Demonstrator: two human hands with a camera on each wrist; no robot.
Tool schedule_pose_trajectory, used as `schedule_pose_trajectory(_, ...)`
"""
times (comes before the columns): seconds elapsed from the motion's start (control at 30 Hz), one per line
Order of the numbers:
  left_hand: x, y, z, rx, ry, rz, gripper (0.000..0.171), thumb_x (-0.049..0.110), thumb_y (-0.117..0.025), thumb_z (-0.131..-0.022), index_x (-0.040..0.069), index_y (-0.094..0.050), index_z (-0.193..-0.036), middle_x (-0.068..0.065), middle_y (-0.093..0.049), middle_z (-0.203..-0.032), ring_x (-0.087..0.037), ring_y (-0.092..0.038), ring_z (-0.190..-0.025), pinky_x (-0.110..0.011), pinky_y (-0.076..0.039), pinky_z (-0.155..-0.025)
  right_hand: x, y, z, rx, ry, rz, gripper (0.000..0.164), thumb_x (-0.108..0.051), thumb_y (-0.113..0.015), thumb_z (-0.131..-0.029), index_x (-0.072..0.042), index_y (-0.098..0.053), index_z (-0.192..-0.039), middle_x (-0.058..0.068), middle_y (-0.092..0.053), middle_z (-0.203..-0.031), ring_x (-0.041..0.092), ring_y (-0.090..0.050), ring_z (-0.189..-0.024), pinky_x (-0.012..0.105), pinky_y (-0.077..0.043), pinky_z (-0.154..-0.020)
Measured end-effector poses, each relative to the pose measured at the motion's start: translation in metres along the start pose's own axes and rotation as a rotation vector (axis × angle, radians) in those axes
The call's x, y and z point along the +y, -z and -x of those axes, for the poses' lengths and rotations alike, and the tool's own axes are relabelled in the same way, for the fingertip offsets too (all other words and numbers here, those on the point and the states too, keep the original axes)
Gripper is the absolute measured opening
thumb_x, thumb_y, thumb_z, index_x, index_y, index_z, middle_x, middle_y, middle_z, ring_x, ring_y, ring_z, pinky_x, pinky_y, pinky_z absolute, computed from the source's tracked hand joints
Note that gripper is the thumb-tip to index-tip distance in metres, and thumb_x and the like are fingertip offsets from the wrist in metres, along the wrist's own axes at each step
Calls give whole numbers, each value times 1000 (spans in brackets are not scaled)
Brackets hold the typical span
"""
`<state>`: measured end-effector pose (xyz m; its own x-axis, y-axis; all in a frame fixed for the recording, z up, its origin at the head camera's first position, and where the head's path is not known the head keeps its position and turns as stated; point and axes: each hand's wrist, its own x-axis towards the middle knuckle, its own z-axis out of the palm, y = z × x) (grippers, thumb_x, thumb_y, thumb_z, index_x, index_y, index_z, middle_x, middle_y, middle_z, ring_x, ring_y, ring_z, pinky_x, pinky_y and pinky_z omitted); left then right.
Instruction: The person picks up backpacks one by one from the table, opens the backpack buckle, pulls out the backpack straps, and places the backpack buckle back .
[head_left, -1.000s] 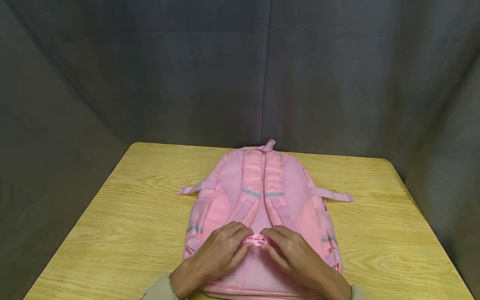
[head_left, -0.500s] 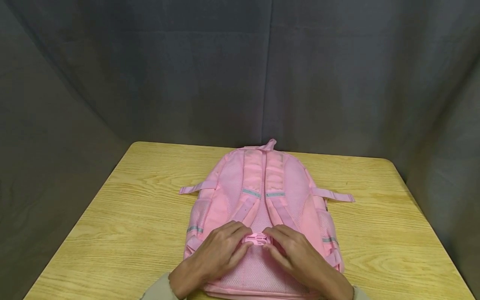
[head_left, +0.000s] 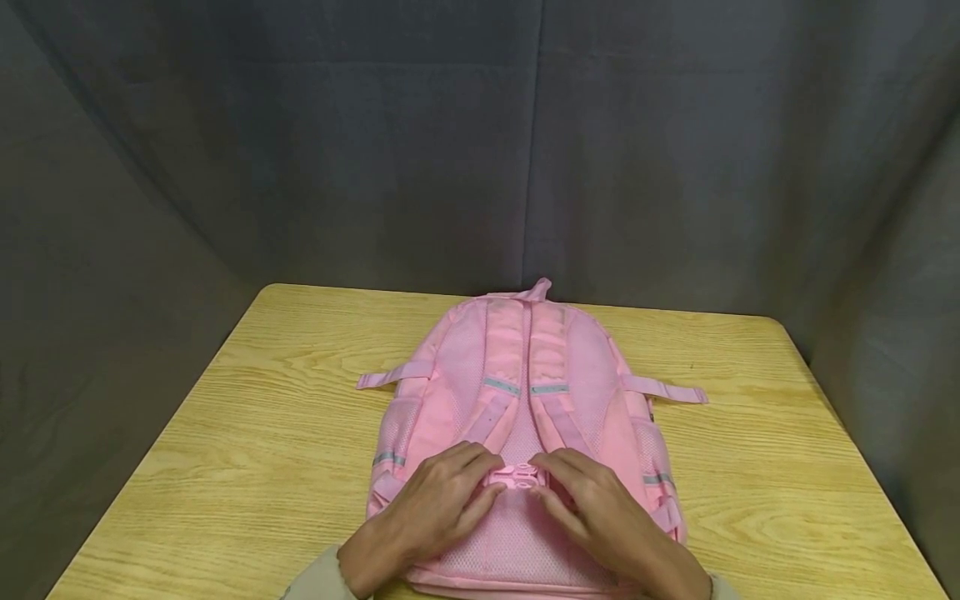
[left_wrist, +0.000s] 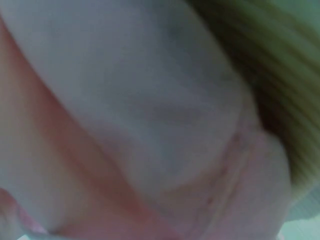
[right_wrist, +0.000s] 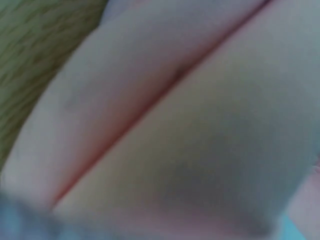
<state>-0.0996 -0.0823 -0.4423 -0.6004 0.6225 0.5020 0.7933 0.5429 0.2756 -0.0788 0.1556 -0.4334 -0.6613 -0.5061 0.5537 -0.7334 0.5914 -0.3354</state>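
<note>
Thumb and fingertips of the left hand [head_left: 442,498] were clamped in a pinch on the left end of a pink buckle [head_left: 518,477]; those of the right hand [head_left: 583,498] pinched its right end, in mirror fashion. The middle of the buckle lay exposed between the two sets of fingertips; whether its halves were fully latched could not be told. In each wrist view, blurred skin filled most of the field, with wood grain along one side.

The buckle lay over the lower back panel of a pink backpack [head_left: 527,437], which rested with its strap side upward. Beyond the buckle, a left shoulder strap [head_left: 505,337] and a right shoulder strap [head_left: 548,337] ran side by side, each crossed by a grey band and diverging below it. Left of the buckle was a mesh left pocket [head_left: 397,429]; right of it, a right pocket [head_left: 652,448]. Farther beyond, on these same sides, a left webbing tab [head_left: 393,377] and a right webbing tab [head_left: 664,389] extended over the wood-grained table [head_left: 772,467]. Farthest from the buckle on the backpack stood a carry loop [head_left: 537,290]. Nearer the wearer than the buckle appeared a beige left sleeve [head_left: 322,577] and right sleeve [head_left: 720,588]. A dark curtain [head_left: 375,167] hung behind.
</note>
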Motion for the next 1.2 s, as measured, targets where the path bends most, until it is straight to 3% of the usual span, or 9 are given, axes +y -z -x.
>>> schedule_pose_trajectory(0.3,1,-1,0,-15,-19,-21,20,26,-65,-97,9,-69,-107,2,-68,-102,-9,-65,-91,-21,-55,-80,0,1,-1,5,5,6,25,-7,-70,-86,-6,-68,-111,-5,-66,-101,0,-54,-83,15,-48,-74)
schedule_pose_trajectory(0.53,2,-7,-1,14,-81,-72,20,26,-67,-94,10,-69,-105,4,-67,-98,-8,-63,-87,-20,-55,-77,0,2,-1,8,8,6,24,-8,-70,-86,-5,-68,-110,-4,-66,-101,1,-55,-84,17,-49,-75)
schedule_pose_trajectory(0.8,6,-8,0,-34,-112,-149,21,29,-66,-96,11,-70,-106,3,-69,-102,-10,-64,-94,-22,-56,-80,-1,1,-2,17,15,5,24,-7,-69,-86,-4,-68,-109,-4,-66,-99,1,-54,-83,16,-49,-74)
schedule_pose_trajectory(1.2,9,-12,-1,-47,-165,-247,17,31,-69,-93,15,-71,-97,5,-69,-98,-9,-61,-93,-20,-55,-79,-2,2,-1,14,12,5,23,-9,-71,-86,-6,-68,-110,-5,-66,-101,1,-57,-86,17,-50,-76)
